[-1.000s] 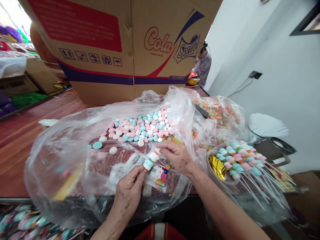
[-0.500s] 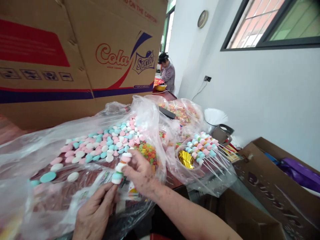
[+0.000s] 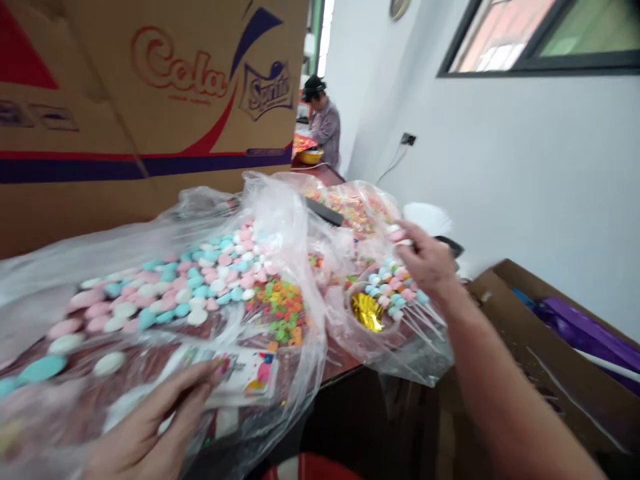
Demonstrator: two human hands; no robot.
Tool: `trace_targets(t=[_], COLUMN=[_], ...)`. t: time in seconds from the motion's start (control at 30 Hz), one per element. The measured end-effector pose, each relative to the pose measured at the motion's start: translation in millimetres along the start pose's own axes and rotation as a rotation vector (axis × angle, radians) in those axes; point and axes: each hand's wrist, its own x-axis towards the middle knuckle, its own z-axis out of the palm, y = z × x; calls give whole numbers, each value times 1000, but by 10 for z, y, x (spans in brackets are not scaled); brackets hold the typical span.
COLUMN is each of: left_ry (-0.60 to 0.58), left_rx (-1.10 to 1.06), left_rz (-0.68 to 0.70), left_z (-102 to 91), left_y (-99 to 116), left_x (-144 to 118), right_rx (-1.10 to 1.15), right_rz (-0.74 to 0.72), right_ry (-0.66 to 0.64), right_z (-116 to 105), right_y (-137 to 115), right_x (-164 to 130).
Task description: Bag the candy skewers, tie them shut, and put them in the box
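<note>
Her right hand gripped a candy skewer just above the finished skewers. The left hand lay spread wide, fingertips on printed wrappers.

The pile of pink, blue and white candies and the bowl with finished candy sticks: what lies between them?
In the head view, between the candy pile and the bowl lie small orange and green candies under bunched clear plastic.

2 hands, 1 carton, perhaps 3 bags.
</note>
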Motion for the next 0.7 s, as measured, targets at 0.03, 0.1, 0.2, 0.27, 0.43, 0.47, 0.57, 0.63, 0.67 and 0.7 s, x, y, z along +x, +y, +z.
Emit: trace_targets(t=[0.03,0.1,0.2,0.27,0.43,0.47,0.57,0.63,0.67,0.7], left_ry=[0,-49,-29,-41,-99,-124,-212,-247,-252,-251], left_rx=[25,71,183,284,596,648,737,733,723,715], left_rz=[99,154,189,334,447,426,364,350,356,369], left_z=[-37,-118,-232,-276,-189,-145,-17,41,60,72], left_y=[17,38,28,14,11,14,11,-12,-29,-48], left_x=[-1,14,57,77,104,111,142,169,184,199], right_rx=[-46,-32,-149,-250,-328,-314,-265,-213,-188,-161], right_rz=[-19,-49,-291,-334,-137,-129,-180,-257,-267,-274], right_ry=[17,-7,-15,-2,-15,-27,-40,-3,-4,10], right_z=[-52,-47,90,133,22,12,47,96,119,139], right_y=[238,674,1125,1198,476,249,-361,-637,-734,-810], right_x=[-3,-47,-166,-249,-421,-458,-591,-680,-721,-757])
